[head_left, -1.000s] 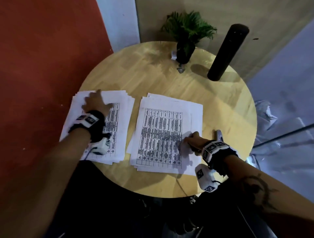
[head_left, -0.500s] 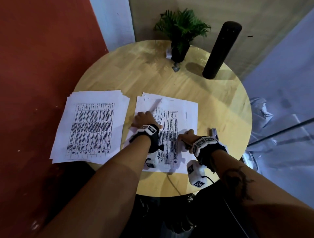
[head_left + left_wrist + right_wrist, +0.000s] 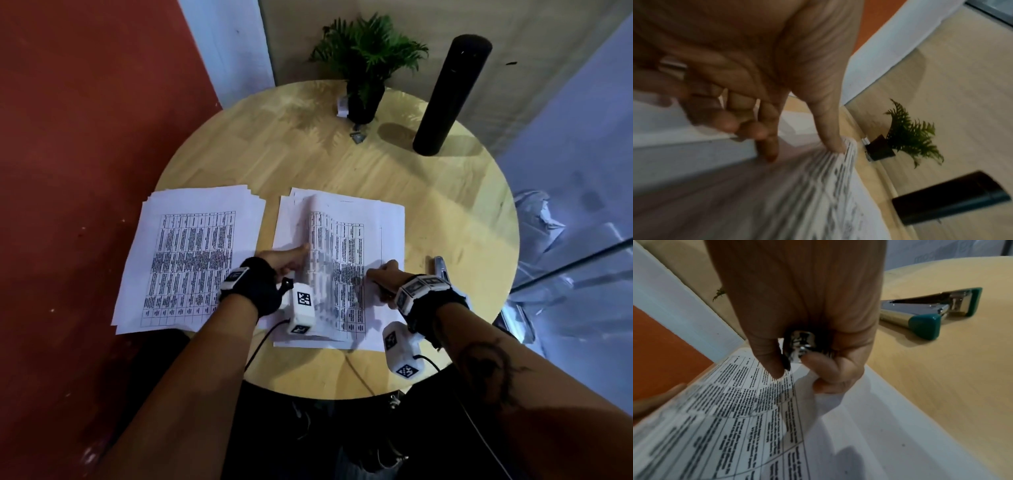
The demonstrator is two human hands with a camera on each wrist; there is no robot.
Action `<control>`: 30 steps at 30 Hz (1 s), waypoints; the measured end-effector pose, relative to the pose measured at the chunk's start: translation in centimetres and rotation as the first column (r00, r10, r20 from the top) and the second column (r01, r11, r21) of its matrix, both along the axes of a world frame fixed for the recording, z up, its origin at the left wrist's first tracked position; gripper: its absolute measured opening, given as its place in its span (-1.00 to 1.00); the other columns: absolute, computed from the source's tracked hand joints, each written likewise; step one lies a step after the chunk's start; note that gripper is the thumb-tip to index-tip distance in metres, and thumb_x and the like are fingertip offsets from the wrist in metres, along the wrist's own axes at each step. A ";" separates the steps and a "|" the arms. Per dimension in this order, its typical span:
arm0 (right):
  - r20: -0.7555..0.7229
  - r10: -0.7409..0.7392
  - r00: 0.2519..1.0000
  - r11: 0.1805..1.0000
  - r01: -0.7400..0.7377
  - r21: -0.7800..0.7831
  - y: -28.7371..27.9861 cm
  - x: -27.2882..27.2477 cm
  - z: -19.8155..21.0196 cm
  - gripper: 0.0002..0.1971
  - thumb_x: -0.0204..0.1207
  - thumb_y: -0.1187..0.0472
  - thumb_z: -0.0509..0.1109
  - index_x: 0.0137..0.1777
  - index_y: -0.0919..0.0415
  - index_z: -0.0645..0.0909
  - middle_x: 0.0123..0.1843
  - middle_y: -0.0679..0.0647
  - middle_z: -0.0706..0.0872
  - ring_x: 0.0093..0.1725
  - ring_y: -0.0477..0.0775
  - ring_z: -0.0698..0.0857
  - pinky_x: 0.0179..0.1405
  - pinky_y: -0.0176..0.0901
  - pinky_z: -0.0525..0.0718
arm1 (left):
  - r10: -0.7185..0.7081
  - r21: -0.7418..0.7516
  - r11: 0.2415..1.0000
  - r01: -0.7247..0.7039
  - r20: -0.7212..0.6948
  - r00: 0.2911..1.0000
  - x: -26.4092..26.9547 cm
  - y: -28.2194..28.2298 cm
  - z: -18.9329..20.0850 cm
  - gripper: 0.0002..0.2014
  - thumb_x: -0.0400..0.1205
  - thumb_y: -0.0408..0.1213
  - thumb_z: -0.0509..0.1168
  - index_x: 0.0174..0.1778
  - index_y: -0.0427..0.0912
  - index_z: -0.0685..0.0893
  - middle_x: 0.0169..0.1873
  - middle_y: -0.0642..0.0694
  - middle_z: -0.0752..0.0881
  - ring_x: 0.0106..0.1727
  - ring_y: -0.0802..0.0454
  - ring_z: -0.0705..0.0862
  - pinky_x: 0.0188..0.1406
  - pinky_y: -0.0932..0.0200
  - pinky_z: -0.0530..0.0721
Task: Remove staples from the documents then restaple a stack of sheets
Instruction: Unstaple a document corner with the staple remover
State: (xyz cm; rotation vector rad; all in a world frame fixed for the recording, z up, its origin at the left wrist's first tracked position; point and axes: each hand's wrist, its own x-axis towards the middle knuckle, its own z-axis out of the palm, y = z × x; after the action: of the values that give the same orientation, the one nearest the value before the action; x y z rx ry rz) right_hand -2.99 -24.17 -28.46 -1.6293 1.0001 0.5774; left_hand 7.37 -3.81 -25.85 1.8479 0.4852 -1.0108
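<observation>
Two stacks of printed sheets lie on the round wooden table (image 3: 445, 212): the left stack (image 3: 191, 257) lies flat, and the right stack (image 3: 383, 226) is under both hands. My left hand (image 3: 291, 257) pinches the left edge of the right stack's top sheet (image 3: 318, 240) and curls it up; the thumb (image 3: 830, 129) lies on the printed side of that sheet (image 3: 828, 186). My right hand (image 3: 383, 274) rests on the right stack's right margin. It grips a small shiny metal staple remover (image 3: 799, 345) and its thumb presses the paper (image 3: 735, 410). A green and metal stapler (image 3: 925, 313) lies just right of it (image 3: 440, 269).
At the table's far side stand a potted fern (image 3: 363, 92) and a tall black cylinder (image 3: 448, 96), with a small metal piece (image 3: 358, 137) in front of the pot. Red floor lies to the left, a glass panel (image 3: 575, 267) to the right.
My left hand has left the left stack, crossed to the right stack and lifted the left edge of its top sheet. The right hand has stayed on the right stack.
</observation>
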 end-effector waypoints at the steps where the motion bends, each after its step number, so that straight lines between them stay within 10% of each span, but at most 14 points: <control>1: -0.001 0.001 1.000 1.000 -0.001 0.005 0.0 0.0 0.0 -0.65 0.55 0.21 0.30 0.14 0.25 0.17 -0.40 0.14 0.35 -0.53 -0.03 0.33 -0.73 -0.40 0.26 | -0.001 -0.039 0.999 0.000 -0.014 1.000 -0.2 -0.4 0.8 -0.48 0.33 0.12 0.55 -0.03 -0.26 0.74 -0.02 -0.11 0.74 -0.16 0.01 0.60 -0.51 0.27 0.49; 4: 0.017 -0.012 1.000 1.000 0.012 0.018 0.1 -0.2 -0.1 -0.67 0.54 0.26 0.28 0.13 0.26 0.17 -0.40 0.12 0.31 -0.53 -0.03 0.30 -0.76 -0.48 0.24 | -0.002 -0.098 0.995 0.001 -0.010 1.000 -0.4 -1.9 3.1 -0.41 0.46 0.06 0.46 0.29 -0.26 0.61 0.33 -0.08 0.59 0.21 -0.04 0.64 -0.61 0.33 0.54; 7: 0.019 -0.018 1.000 0.999 0.018 0.033 0.1 -0.2 0.1 -0.66 0.55 0.25 0.29 0.14 0.26 0.17 -0.38 0.13 0.33 -0.53 -0.02 0.30 -0.77 -0.49 0.26 | 0.043 -0.138 0.990 -0.043 -0.003 0.999 -0.2 -3.1 4.1 -0.47 0.46 0.09 0.45 0.20 -0.22 0.64 0.35 -0.17 0.59 0.14 -0.09 0.72 -0.56 0.42 0.61; 11: 0.047 -0.018 0.999 0.999 0.016 0.034 0.2 -0.4 0.2 -0.68 0.56 0.26 0.28 0.14 0.26 0.17 -0.39 0.11 0.30 -0.52 -0.02 0.28 -0.78 -0.51 0.22 | 0.051 -0.117 0.992 -0.044 0.051 0.997 1.1 -3.6 4.3 -0.36 0.45 0.14 0.45 0.34 -0.19 0.59 0.31 -0.05 0.58 0.25 0.03 0.61 -0.10 0.39 0.62; 15: 0.055 -0.009 0.998 0.999 0.007 0.037 0.2 -0.6 0.2 -0.70 0.57 0.24 0.27 0.14 0.26 0.19 -0.39 0.11 0.31 -0.53 0.00 0.30 -0.76 -0.45 0.21 | 0.037 -0.069 0.997 -0.028 0.135 0.990 4.4 -3.8 3.2 -0.32 0.60 -0.18 0.37 0.59 -0.27 0.25 0.51 -0.20 0.39 0.48 -0.20 0.42 -0.06 0.23 0.68; 17: 0.061 -0.018 0.998 0.999 0.016 0.031 0.2 -0.6 0.1 -0.70 0.57 0.25 0.27 0.14 0.27 0.19 -0.39 0.12 0.31 -0.53 0.01 0.30 -0.77 -0.47 0.22 | 0.017 -0.061 0.998 -0.004 0.213 0.977 5.6 -3.3 1.8 -0.31 0.50 -0.34 0.49 0.53 -0.30 0.37 0.44 -0.21 0.49 0.47 -0.27 0.45 -0.23 0.26 0.73; 20: 0.069 0.005 0.998 1.000 -0.006 0.010 0.2 -0.7 0.1 -0.70 0.58 0.26 0.26 0.13 0.28 0.18 -0.39 0.12 0.32 -0.54 -0.01 0.31 -0.78 -0.51 0.23 | -0.185 0.002 0.981 0.193 0.303 0.935 6.4 -2.7 -0.4 -0.50 0.26 -0.50 0.58 0.14 -0.41 0.70 0.14 -0.27 0.73 0.23 -0.28 0.68 0.30 -0.23 0.59; 26: 0.115 0.084 0.990 0.996 -0.085 0.005 -0.9 -1.3 0.6 -0.69 0.57 0.33 0.31 -0.34 0.19 0.26 -0.75 0.03 0.31 -0.86 -0.13 0.21 -0.74 -0.50 0.19 | -0.272 0.125 0.961 0.246 0.575 0.771 4.8 -2.1 3.1 -0.46 0.37 -0.39 0.58 0.28 -0.29 0.63 0.26 -0.18 0.67 0.30 -0.10 0.60 0.34 0.02 0.53; 30: 0.229 0.191 0.954 0.981 -0.178 -0.075 -2.1 -2.2 3.6 -0.77 0.47 0.33 0.47 -0.23 0.31 0.42 -0.53 0.12 0.41 -0.62 -0.05 0.38 -0.65 -0.35 0.25 | -0.148 0.002 0.978 0.207 0.702 0.697 3.8 -1.2 5.9 -0.56 0.43 -0.42 0.52 0.22 -0.38 0.64 0.20 -0.30 0.69 0.21 -0.12 0.65 0.12 0.17 0.49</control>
State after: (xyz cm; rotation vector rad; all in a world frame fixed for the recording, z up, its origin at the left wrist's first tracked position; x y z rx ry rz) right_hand -5.19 -26.29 -24.83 -1.8042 0.6985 0.4700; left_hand 11.21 -4.99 -19.94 2.0600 -0.2032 -0.3590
